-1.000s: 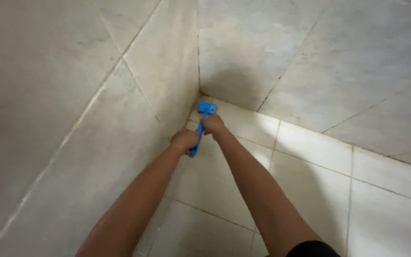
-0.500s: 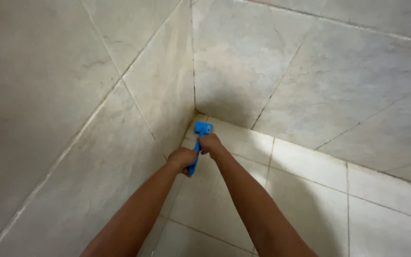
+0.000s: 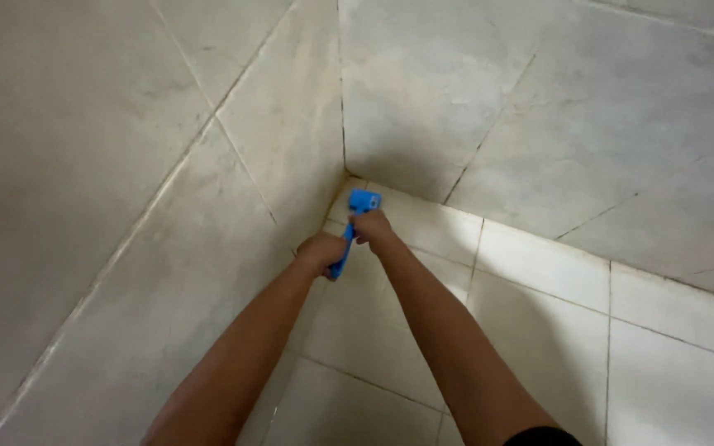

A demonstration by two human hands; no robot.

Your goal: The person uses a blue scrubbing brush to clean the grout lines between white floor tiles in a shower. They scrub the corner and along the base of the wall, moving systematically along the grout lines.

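Observation:
A small blue brush (image 3: 362, 201) with a blue handle rests its head on the floor tile, right in the corner where two walls meet. My right hand (image 3: 373, 228) grips the handle just behind the head. My left hand (image 3: 321, 251) grips the lower end of the same handle, close to the left wall. Both arms reach forward and down from the bottom of the view. The bristles are hidden under the brush head.
Pale marble-like wall tiles (image 3: 167, 165) rise on the left and behind (image 3: 497, 107) the corner. White square floor tiles (image 3: 539, 330) with dark grout lines spread to the right. A shadow of my arms falls across the floor.
The brush head has shifted slightly back and forth in the corner, ending a little nearer the back wall than half a second ago. Both hands keep their hold on the handle.

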